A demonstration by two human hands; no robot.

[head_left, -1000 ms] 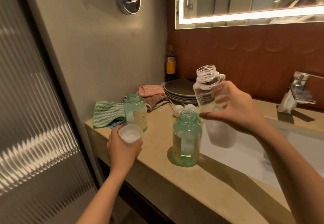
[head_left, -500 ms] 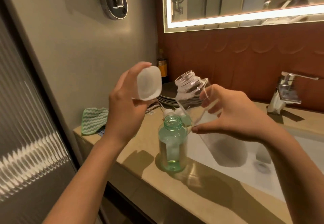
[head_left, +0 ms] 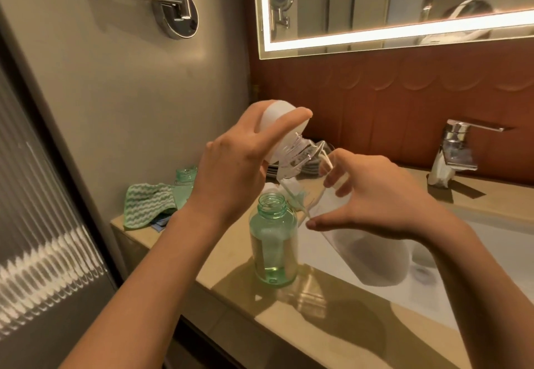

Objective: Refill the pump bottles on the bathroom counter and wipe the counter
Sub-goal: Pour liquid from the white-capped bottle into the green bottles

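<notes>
While the left hand [head_left: 231, 172] curls round a white cap [head_left: 277, 126] held at the mouth of the clear refill bottle [head_left: 375, 259], the right hand [head_left: 384, 195] grips that bottle by its shoulder. The bottle is tilted, with its neck toward 11 o'clock and its body hanging over the sink [head_left: 491, 253]. Whether the cap is going on or coming off I cannot tell. At 6 o'clock of the cap, a green pump bottle [head_left: 273, 241] stands upright on the desk [head_left: 332, 319], uncapped, with only a shallow layer of liquid at its bottom. A second green bottle [head_left: 185, 183], also without its pump, stands at 10 o'clock of it, partly hidden by the left wrist and touching a green striped cloth [head_left: 144, 204]. By my judgement the task is early. Both bottles are open, the near one looks barely filled, and neither pump is back on. The cloth lies bunched at the desk's far end, so the wiping remains.
</notes>
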